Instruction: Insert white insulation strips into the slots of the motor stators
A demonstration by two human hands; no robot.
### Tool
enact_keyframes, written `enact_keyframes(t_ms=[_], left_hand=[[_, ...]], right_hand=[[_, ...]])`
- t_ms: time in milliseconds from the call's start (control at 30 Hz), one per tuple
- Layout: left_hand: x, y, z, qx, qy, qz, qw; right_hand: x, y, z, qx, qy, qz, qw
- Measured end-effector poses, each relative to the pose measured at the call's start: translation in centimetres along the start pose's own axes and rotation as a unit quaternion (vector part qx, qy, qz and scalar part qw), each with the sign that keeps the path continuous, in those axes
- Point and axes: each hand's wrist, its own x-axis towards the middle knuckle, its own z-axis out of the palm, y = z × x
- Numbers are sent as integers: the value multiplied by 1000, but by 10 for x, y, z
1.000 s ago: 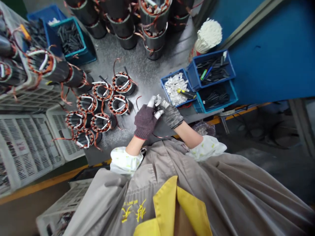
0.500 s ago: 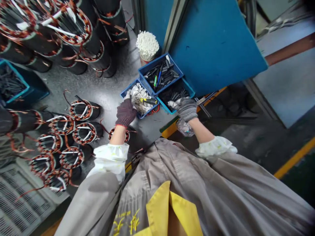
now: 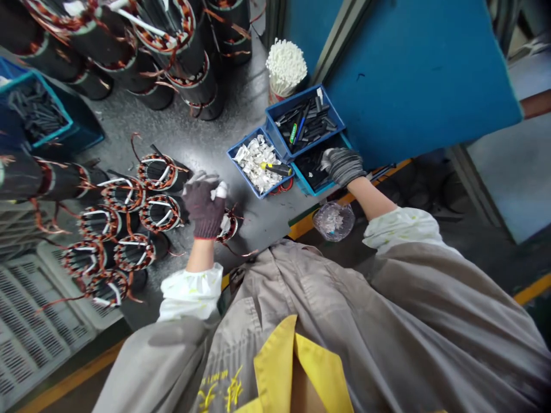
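My left hand point(image 3: 203, 205), in a dark maroon glove with pale fingertips, is over the metal table beside a small wire-wound stator point(image 3: 230, 225). Its thumb stands apart from the fingers, and I see nothing held. My right hand point(image 3: 344, 166), in a grey striped glove, reaches into a teal bin point(image 3: 316, 190) of black pieces. Its fingers are curled together, their tips partly hidden among the pieces. Between the hands, a small blue bin point(image 3: 236, 155) holds white scraps, with a yellow-and-black handled tool point(image 3: 278, 168) lying on top.
Behind, another blue bin point(image 3: 269, 117) holds black strips and pens. A bundle of white sticks point(image 3: 286, 67) stands past it. Several small stators point(image 3: 160, 213) and stacks of larger ones point(image 3: 189, 63) fill the left. A clear plastic bag point(image 3: 333, 222) hangs by the table edge.
My left hand has left the bin of white scraps and moved left over the table. My right hand has shifted deeper into the teal bin, its fingers now curled. The view has shifted slightly.
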Motion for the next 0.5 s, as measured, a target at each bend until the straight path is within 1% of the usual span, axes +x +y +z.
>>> enact_keyframes(t_ms=[33,67,100,133,200,267,333,400,433,500], left_hand=[[-14,-14,-2,-7,34,-6,999],[-29,-26,-3,-11,58,-12,998],[-43,-36,-1,-13,64,-14,998],[-56,-43,3,-12,53,-15,998],[-77,-53,16,-10,0,-10,1000],[-89,-59,30,-9,-36,-6,999],[-94,-63,41,-11,-40,-2,999],[-95,-67,47,-13,-31,3,999],[-95,-68,48,-13,-29,5,999],[-94,-71,49,-9,-31,6,999]], right_hand=[[-5,-2,-5,-9,-8,11,1000],[-9,-5,-8,-24,-16,6,1000],[-11,-9,-11,-43,-24,-12,999],[-11,-14,-12,-66,-32,-36,997],[-6,-25,-11,-112,-52,-69,990],[2,-33,-9,-148,-70,-74,984],[9,-32,-9,-172,-74,-69,980],[10,-25,-9,-142,-49,-36,988],[8,-22,-9,-101,-25,-10,995],[-4,-20,-5,30,28,27,999]])
